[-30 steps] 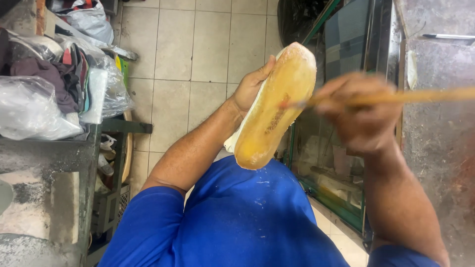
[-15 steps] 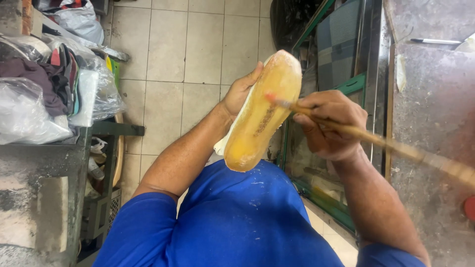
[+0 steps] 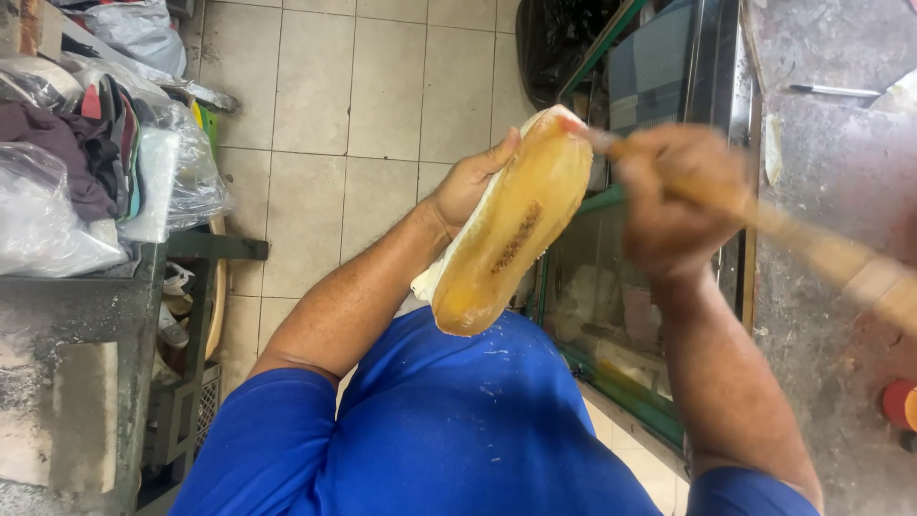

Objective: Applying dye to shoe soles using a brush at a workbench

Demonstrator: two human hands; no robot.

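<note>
Now I see the sole (image 3: 511, 225) held up over my lap, long axis slanting from lower left to upper right, glossy yellow face toward me. My left hand (image 3: 468, 182) grips its far edge. My right hand (image 3: 673, 196), blurred, is closed round a brush (image 3: 812, 244) whose tip meets the sole's upper end.

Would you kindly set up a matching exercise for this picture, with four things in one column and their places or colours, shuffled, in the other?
Things:
1. shoe sole
2. wooden-handled brush
3. plastic bags
4. shirt

Places or colours:
A. blue
B. piled on the shelf at the picture's left
C. gripped in the right hand
D. yellowish, held up by the left hand

Pairs: 1-D, 2-C, 3-B, 4-A
</note>
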